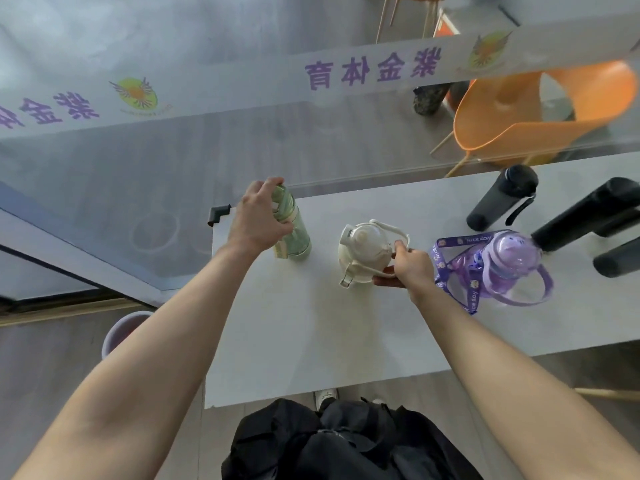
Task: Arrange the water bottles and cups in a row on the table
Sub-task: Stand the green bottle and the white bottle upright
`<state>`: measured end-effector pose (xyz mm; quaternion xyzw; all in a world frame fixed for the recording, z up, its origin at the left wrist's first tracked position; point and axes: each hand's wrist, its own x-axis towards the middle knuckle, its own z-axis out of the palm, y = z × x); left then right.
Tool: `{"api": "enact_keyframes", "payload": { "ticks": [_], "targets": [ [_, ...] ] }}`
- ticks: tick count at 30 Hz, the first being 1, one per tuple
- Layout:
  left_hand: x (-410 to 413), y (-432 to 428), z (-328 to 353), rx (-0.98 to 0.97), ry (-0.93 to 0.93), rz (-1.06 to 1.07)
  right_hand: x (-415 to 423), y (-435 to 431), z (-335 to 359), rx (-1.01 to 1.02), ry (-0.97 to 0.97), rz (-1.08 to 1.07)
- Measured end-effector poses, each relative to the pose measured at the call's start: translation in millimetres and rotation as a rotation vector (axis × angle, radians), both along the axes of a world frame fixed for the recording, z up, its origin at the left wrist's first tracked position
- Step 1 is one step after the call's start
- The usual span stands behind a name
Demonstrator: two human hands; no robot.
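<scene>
A tall pale green bottle [295, 233] stands near the far left corner of the white table [311, 341], and my left hand [259, 216] is wrapped around its upper part. To its right sits a round cream bottle [363, 249] with a loop handle; my right hand [410, 266] pinches that handle at the bottle's right side. Further right stands a purple bottle [509, 265] with a printed purple strap. A black bottle [500, 199] stands behind it, and two more black bottles [588, 216] lean in from the right edge.
A glass partition with purple lettering [370, 69] runs just behind the table. Beyond it stands an orange chair [540, 112]. A black corner guard [217, 213] caps the table's far left corner. A purple bin [121, 332] sits on the floor at left. Dark clothing [346, 441] fills the bottom.
</scene>
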<state>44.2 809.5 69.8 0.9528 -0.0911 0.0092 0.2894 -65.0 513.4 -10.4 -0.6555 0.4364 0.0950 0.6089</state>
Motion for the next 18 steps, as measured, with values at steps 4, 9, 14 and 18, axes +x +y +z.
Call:
{"api": "enact_keyframes", "payload": {
  "ticks": [4, 9, 14, 18],
  "targets": [
    [10, -11, 0, 0.006, 0.025, -0.042, 4, 1, -4, 0.070, 0.022, 0.036],
    [12, -14, 0, 0.023, 0.056, -0.022, 3, 7, -5, 0.080, 0.033, 0.115],
    [6, -9, -1, 0.017, 0.104, -0.006, -3, 4, -1, 0.030, 0.075, 0.212],
    [-3, -11, 4, 0.005, 0.106, -0.005, -11, -4, 5, -0.015, 0.119, 0.259]
  ]
}}
